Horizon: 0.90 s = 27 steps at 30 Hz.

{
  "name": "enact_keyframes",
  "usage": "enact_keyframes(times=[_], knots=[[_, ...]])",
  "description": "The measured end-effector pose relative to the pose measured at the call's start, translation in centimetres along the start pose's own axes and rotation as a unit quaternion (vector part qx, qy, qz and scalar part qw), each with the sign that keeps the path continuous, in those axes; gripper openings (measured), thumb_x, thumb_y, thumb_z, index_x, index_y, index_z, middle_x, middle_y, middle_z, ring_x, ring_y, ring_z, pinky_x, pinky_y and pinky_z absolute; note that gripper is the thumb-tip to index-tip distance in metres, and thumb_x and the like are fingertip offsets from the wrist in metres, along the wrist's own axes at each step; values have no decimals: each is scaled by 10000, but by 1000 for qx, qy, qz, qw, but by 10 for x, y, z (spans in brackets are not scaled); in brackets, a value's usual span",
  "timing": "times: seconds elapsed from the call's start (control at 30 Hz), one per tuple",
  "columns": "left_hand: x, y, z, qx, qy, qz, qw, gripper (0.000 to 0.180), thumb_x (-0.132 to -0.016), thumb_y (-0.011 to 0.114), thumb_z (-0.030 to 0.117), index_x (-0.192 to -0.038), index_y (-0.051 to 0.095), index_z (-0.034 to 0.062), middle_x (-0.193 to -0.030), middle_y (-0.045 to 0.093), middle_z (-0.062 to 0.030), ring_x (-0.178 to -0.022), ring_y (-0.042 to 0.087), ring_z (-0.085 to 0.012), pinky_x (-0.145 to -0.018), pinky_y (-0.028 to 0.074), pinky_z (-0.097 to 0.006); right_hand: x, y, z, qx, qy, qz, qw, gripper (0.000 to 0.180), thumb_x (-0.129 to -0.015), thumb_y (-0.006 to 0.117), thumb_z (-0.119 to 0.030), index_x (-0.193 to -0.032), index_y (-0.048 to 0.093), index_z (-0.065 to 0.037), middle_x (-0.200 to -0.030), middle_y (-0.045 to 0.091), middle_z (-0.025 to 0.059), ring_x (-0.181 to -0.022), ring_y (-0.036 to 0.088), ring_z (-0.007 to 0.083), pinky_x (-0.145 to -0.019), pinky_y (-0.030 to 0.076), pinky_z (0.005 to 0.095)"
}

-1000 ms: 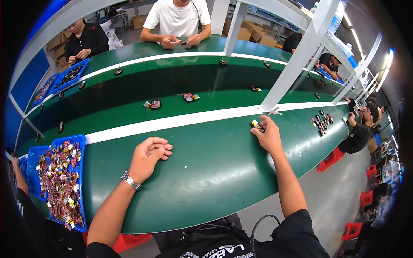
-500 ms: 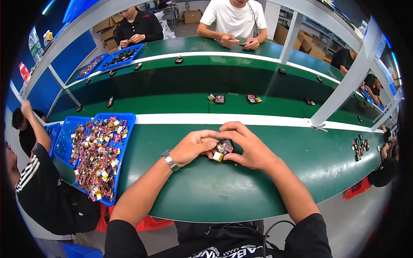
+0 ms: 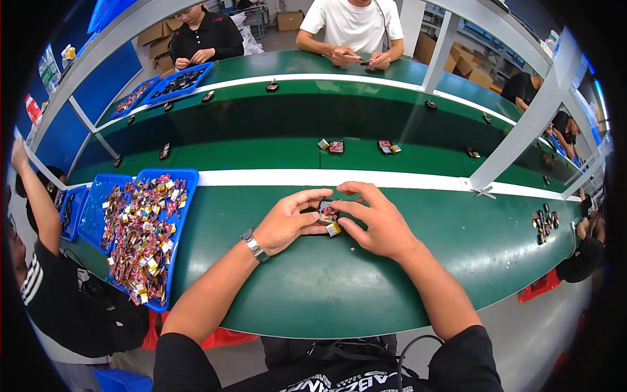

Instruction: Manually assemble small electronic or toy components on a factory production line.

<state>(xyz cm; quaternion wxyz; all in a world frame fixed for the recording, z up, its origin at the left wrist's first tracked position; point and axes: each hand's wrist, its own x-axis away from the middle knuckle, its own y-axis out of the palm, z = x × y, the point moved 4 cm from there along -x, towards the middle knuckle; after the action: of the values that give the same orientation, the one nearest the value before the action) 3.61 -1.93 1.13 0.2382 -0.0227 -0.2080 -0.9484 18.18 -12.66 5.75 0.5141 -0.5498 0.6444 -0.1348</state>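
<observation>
A small black plastic housing (image 3: 324,225) with a reddish circuit board (image 3: 328,210) in it is held just above the green bench. My left hand (image 3: 287,225) grips it from the left, thumb on the near side and fingers behind. A flat silvery battery (image 3: 334,229) with a yellow edge hangs out at the housing's lower right. My right hand (image 3: 379,225) arches over the right side with its fingers apart. Its index fingertip touches the board, while the thumb lies close to the battery. Parts of the housing are hidden by my fingers.
To my left, a blue tray (image 3: 194,186) is heaped with circuit boards and batteries. Beyond a white rail (image 3: 294,178), several assemblies lie on a green conveyor belt (image 3: 261,153). Small black parts (image 3: 545,223) sit at the right. A slanted metal post (image 3: 516,124) rises there. Co-workers sit around.
The housing has shifted slightly left and tilted in my left hand. My right fingers have spread, with the index now on the board. At the left, a co-worker's arm has moved outward.
</observation>
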Motion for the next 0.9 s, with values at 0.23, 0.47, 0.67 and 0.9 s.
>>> enact_keyframes(times=[0.23, 0.47, 0.67, 0.9], knots=[[-2, 2, -6, -18, 2, 10, 1000, 347, -932, 474, -65, -1268, 461, 20, -1247, 564, -128, -1114, 607, -214, -979, 542, -384, 1, 9, -1, 14, 10, 21, 1000, 244, -750, 733, -46, -972, 636, -75, -1198, 550, 104, -1106, 556, 298, -901, 496, 396], [-1, 4, -5, -53, 16, 7, 998, 347, -936, 475, -60, -1273, 452, 20, -1289, 561, -150, -1123, 608, -209, -974, 539, -368, 0, 15, 5, -12, 7, -13, 1000, 144, -764, 725, -44, -890, 658, -63, -1210, 552, 99, -1114, 541, 301, -914, 491, 382], [0, 0, -5, -94, 67, -55, 992, 354, -927, 525, -20, -1271, 461, 31, -1241, 580, -121, -1106, 609, -193, -963, 539, -352, 1, 20, 9, -87, 82, 13, 993, 69, -821, 697, -82, -881, 680, -52, -1192, 574, 91, -1120, 541, 276, -856, 519, 370], [0, 0, -6, -73, 16, -28, 997, 321, -936, 533, 12, -1250, 470, 30, -1210, 587, -117, -1112, 603, -193, -959, 542, -359, 5, 22, 10, -121, 108, -11, 987, 76, -834, 695, -116, -885, 692, -60, -1200, 587, 86, -1147, 534, 289, -915, 485, 380]])
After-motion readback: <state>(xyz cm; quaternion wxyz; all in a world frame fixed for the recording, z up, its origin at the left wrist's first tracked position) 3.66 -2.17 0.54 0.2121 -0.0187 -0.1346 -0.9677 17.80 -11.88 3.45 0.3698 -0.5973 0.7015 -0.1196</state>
